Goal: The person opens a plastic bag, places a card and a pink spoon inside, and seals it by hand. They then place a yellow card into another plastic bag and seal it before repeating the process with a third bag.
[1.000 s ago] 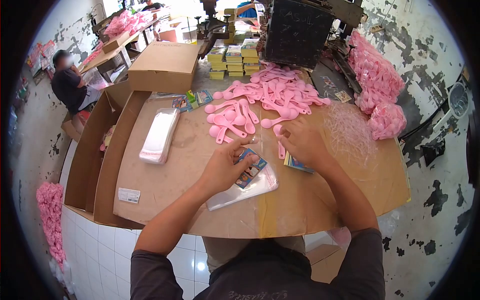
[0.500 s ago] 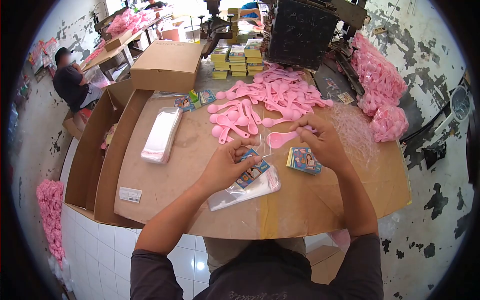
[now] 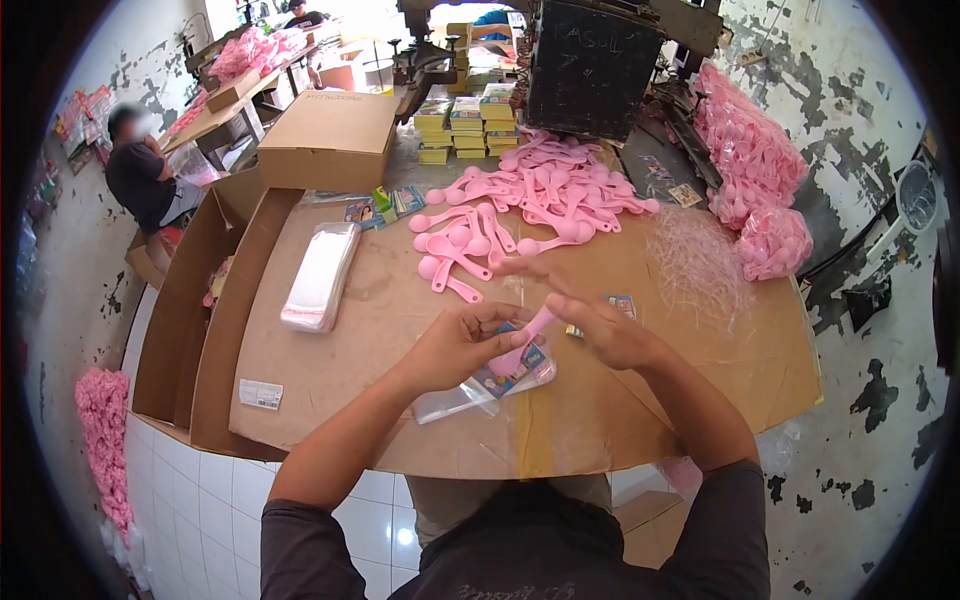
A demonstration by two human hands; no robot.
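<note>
My left hand (image 3: 450, 348) is closed on the edge of a clear plastic bag, with a blue picture card (image 3: 527, 372) lying at its fingertips. A pink plastic spoon (image 3: 532, 330) slants over the card, its bowl low near my left thumb. My right hand (image 3: 605, 325) has the handle end of that spoon at its thumb, while its other fingers stretch forward, slightly blurred. Beneath both lies a stack of clear bags (image 3: 450, 403). Partly behind my right hand stands a small stack of cards (image 3: 622, 303).
A heap of pink spoons (image 3: 560, 185) spreads across the back of the cardboard-covered table (image 3: 350, 400). On the left are a bundle of clear bags (image 3: 322, 275) and a closed carton (image 3: 328, 135). Card stacks (image 3: 467, 128) stand at the back; plastic strands (image 3: 700, 265) lie right. A person (image 3: 145, 170) sits far left.
My right hand has brought the pink spoon left and down from above the card stack, so it now lies over the card at my left hand. My left hand stays nearly in place.
</note>
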